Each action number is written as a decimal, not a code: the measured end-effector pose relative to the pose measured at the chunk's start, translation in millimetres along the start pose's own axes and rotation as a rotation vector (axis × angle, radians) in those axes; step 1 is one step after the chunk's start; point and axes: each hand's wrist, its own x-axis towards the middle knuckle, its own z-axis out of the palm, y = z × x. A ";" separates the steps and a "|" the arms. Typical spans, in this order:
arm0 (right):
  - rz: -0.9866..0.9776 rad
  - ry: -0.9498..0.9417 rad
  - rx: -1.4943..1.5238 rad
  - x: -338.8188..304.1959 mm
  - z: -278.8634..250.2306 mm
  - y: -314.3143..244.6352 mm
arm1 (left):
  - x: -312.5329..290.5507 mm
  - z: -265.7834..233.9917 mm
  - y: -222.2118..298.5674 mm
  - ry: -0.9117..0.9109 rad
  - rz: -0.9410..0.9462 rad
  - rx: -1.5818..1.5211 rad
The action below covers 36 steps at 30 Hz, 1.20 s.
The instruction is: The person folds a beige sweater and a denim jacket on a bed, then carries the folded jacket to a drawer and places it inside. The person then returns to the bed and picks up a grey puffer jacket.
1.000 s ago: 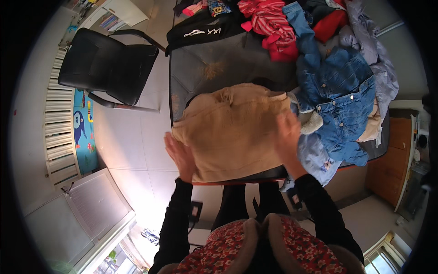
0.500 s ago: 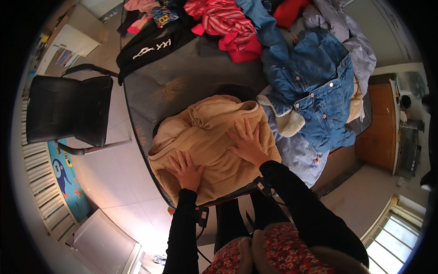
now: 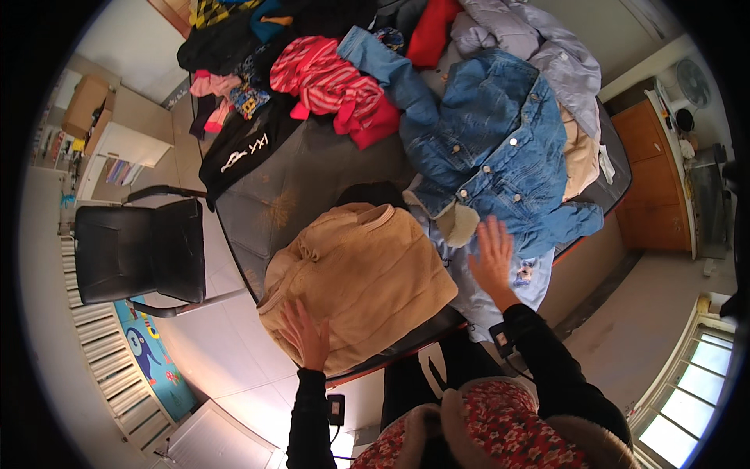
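Down at the near edge of what looks like a grey padded bed, a tan fleece garment lies in a fairly flat, rounded shape. Left hand is palm down on its near left part, fingers spread, not gripping anything; probably just keeping the fabric smooth and steady. Right hand is wide open too, nothing in it, off over a light-blue garment; can't tell if it's actually touching. Having the fleece that close to the body likely makes it easy to reach with either hand. Next over, a denim jacket sprawls partly on the light-blue one, looking dumped more than arranged. Past that, a red-and-white striped garment and a lilac-grey puffer jacket sit farther back, maybe to stay out of the way. Container-wise, a white cabinet off left has books or folders standing inside, plus a cardboard box above, contents too small to make out.
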 end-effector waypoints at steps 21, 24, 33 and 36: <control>-0.005 0.250 0.677 44.1 -282.4 112.4 | 68.7 1.9 341.5 0.024 0.640 -0.672; -0.004 0.241 0.778 38.1 -290.5 114.1 | 59.2 -8.4 348.4 -0.031 0.651 -0.690; -0.004 0.289 0.999 40.2 -281.5 100.2 | -0.6 -61.6 329.2 -0.131 0.819 -0.853; -0.033 0.249 1.034 31.6 -275.2 109.1 | 14.6 -63.6 335.0 -0.477 0.300 -1.237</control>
